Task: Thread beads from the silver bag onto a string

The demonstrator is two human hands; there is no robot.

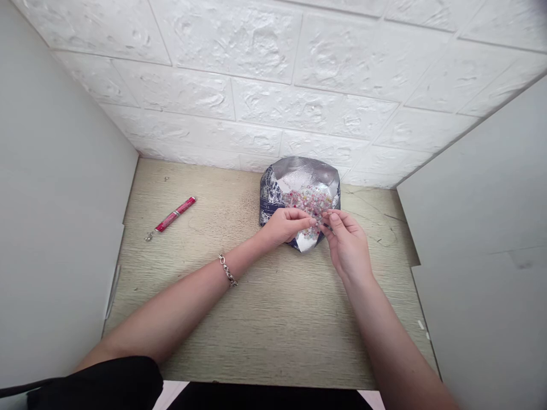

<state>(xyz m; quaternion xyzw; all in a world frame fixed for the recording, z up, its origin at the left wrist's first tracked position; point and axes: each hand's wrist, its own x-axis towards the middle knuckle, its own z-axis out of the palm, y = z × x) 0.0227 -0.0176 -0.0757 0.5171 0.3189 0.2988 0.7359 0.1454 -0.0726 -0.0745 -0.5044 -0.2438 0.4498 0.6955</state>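
Observation:
An open pouch (303, 168), silver inside and dark blue patterned outside, stands near the wall. Many small pink, red, white and clear beads (308, 200) lie in it. Over its front part, my left hand (290, 224) is closed in a pinch, its fingertips above the beads. My right hand (348, 239) is pinched too, thumb against forefinger, at the pouch's right front side. The two sets of fingertips almost meet. Whatever sits between them is too small to name.
A red pen-like tube (175, 214) with a silver band lies at the left, with a small shiny charm (149, 236) at its lower end. Thin dark threads (376, 213) lie right of the pouch. Grey panels (482, 228) flank the wooden tabletop (273, 324); a white brick-patterned wall (265, 102) stands behind.

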